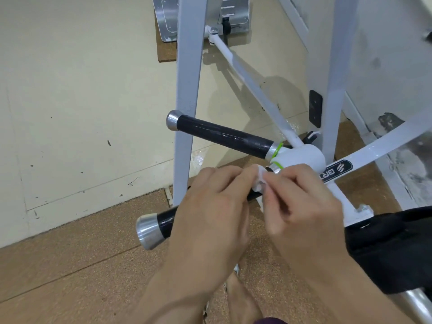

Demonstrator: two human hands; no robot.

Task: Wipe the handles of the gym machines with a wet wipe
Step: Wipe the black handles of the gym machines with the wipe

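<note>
Two black handles with silver end caps stick out leftward from a white hub (301, 157) on the gym machine. The upper handle (222, 134) is bare and looks wet. The lower handle (163, 224) runs under my hands, so only its capped left end shows. A small white wet wipe (260, 181) sits bunched on the lower handle near the hub. My left hand (210, 209) and my right hand (301, 202) meet over it, and the fingertips of both pinch the wipe. Most of the wipe is hidden by my fingers.
White frame posts (189, 94) stand just behind the handles, and a thin white rod (247, 80) slants up to a metal plate (168, 17). A black pad (392, 251) lies at the right. The floor is brown cork (81, 265) and pale vinyl (81, 101). My foot (240, 298) shows below.
</note>
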